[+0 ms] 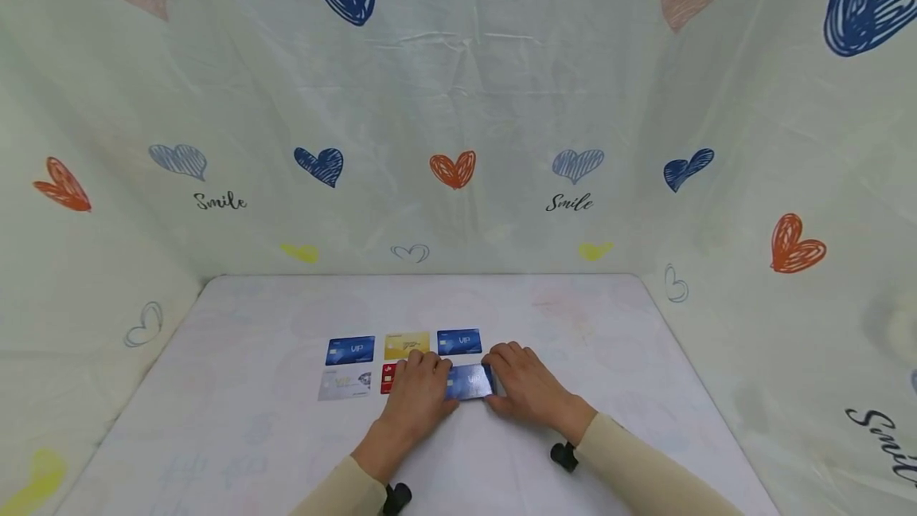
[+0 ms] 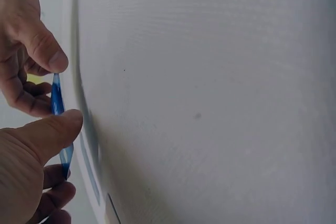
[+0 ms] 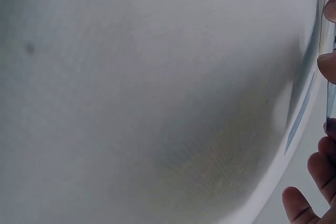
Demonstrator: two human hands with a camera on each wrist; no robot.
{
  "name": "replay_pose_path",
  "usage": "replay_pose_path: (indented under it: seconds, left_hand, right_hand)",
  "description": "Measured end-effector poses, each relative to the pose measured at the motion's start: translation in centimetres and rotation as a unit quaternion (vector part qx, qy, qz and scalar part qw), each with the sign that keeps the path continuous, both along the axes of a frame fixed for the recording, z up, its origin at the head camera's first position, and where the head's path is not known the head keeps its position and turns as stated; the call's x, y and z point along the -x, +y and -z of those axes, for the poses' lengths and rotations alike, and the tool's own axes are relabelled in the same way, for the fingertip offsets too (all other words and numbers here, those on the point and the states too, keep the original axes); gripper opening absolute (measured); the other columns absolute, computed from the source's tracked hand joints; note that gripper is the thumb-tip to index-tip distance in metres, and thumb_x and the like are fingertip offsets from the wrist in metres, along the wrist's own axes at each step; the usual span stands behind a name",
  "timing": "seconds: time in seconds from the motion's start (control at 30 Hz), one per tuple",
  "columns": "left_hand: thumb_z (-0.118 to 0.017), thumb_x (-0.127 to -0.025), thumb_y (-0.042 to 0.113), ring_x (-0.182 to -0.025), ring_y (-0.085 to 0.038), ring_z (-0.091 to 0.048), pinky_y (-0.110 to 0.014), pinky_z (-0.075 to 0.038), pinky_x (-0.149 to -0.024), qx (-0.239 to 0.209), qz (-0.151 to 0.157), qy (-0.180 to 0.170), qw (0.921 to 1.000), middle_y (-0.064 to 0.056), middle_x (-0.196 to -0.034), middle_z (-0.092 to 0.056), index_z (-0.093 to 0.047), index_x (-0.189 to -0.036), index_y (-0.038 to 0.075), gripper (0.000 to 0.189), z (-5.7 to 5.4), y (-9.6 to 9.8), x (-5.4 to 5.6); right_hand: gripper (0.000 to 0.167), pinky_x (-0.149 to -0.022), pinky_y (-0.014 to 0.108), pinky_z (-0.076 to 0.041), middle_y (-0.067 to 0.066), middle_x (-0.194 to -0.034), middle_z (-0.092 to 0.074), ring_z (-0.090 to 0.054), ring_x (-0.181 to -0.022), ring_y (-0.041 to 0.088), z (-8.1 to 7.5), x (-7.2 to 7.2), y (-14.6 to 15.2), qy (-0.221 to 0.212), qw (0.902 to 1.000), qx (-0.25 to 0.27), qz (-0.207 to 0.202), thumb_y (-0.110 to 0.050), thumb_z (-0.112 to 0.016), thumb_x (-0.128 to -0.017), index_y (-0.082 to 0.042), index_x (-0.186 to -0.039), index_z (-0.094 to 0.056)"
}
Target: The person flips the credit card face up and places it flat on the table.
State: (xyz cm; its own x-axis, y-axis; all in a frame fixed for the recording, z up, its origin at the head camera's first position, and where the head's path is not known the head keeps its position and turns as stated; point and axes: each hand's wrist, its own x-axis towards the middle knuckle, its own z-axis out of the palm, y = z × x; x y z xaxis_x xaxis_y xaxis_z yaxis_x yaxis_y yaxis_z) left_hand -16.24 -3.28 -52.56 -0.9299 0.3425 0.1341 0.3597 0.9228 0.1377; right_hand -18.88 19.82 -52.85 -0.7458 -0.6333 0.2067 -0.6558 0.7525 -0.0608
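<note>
My left hand point(image 1: 419, 390) and right hand point(image 1: 526, 385) hold a blue VIP card point(image 1: 469, 382) between them, one at each end. A darker blue strip shows along its right end. Seen nearly edge-on in the left wrist view, the blue card point(image 2: 56, 98) sits above the white surface, pinched between thumb and fingers of both hands. Beside my left hand, a red card point(image 1: 388, 379) is partly covered. Behind it lies a yellow card point(image 1: 406, 343), its lower edge overlapped by my fingers. Another blue VIP card point(image 1: 459, 342) lies just behind the held one.
To the left lie a blue VIP card point(image 1: 349, 350) and, in front of it, a silver-grey card point(image 1: 344, 382). All rest on a white table point(image 1: 236, 444). A curtain point(image 1: 458, 86) printed with hearts surrounds the table at the back and sides.
</note>
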Motion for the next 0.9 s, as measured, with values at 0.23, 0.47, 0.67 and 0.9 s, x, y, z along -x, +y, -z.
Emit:
replay_pose_path:
  seconds: [0.23,0.47,0.67,0.9]
  left_hand:
    - [-0.089,-0.084,0.047,-0.113,-0.030,-0.052,-0.048,-0.049,-0.096,0.007,0.004,-0.010,0.9999,-0.011,-0.124,-0.067,-0.069,-0.134,0.007,0.067,-0.1,-0.2,0.4]
    - [-0.087,-0.085,0.048,-0.111,-0.030,-0.053,-0.047,-0.049,-0.094,0.017,0.010,-0.009,0.9998,-0.012,-0.123,-0.068,-0.069,-0.133,0.005,0.067,0.0,-0.3,0.5]
    - [-0.086,-0.087,0.045,-0.111,-0.029,-0.053,-0.047,-0.049,-0.094,0.018,0.013,-0.015,0.9996,-0.011,-0.124,-0.067,-0.068,-0.134,0.005,0.064,0.0,-0.3,0.6]
    - [-0.086,-0.087,0.045,-0.109,-0.029,-0.052,-0.047,-0.050,-0.093,0.018,0.008,-0.018,0.9996,-0.012,-0.123,-0.068,-0.069,-0.133,0.005,0.063,0.0,-0.1,0.6]
  right_hand:
    - [0.053,-0.093,0.039,-0.052,0.003,-0.127,-0.063,-0.056,-0.114,0.020,0.2,0.5,-0.4,-0.036,0.9993,-0.004,0.008,-0.040,-0.081,-0.089,-0.009,-0.129,-0.065]
    - [0.053,-0.094,0.039,-0.051,0.003,-0.126,-0.063,-0.056,-0.113,0.019,0.4,0.9,-0.7,-0.048,0.9986,-0.015,0.013,-0.042,-0.079,-0.091,-0.010,-0.129,-0.065]
    - [0.053,-0.094,0.039,-0.051,0.003,-0.126,-0.062,-0.056,-0.113,0.019,0.6,1.0,-0.8,-0.052,0.9982,-0.020,0.021,-0.044,-0.079,-0.091,-0.010,-0.130,-0.065]
    - [0.053,-0.095,0.041,-0.052,0.004,-0.128,-0.062,-0.056,-0.115,0.019,0.6,1.2,-0.8,-0.065,0.9973,-0.022,0.027,-0.043,-0.078,-0.092,-0.010,-0.131,-0.065]
